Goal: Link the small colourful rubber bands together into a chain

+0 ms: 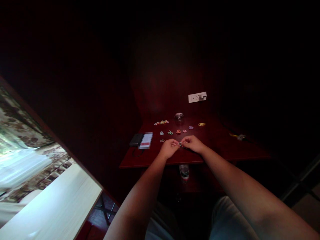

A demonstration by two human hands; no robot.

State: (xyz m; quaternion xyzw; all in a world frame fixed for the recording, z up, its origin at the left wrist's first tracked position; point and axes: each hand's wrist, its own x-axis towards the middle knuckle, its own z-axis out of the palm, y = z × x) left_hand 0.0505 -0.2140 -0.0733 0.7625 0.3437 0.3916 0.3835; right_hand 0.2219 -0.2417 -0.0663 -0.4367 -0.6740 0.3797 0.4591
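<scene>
My left hand (170, 147) and my right hand (193, 144) meet above the front part of the dark red tabletop. Both pinch a small pale-green hair tie (180, 144) between their fingertips, and the fingers partly cover it. Just beyond lie little groups of hair ties: green (170, 133), orange-red (178, 132), pink (184, 131), purple (191, 127) and pale blue (161, 133). A single pale ring (162, 140) rests left of my left hand. Farther back are a mixed-colour cluster (162, 122) and a yellow group (201, 124).
A clear jar (179, 117) stands at the back, near a wall socket (197, 97) with a plug. At left lie a black case (136, 140) and a blurred-out white item (146, 140). A bottle (184, 172) is below the table's front edge (140, 165). A yellowish item (240, 137) lies right.
</scene>
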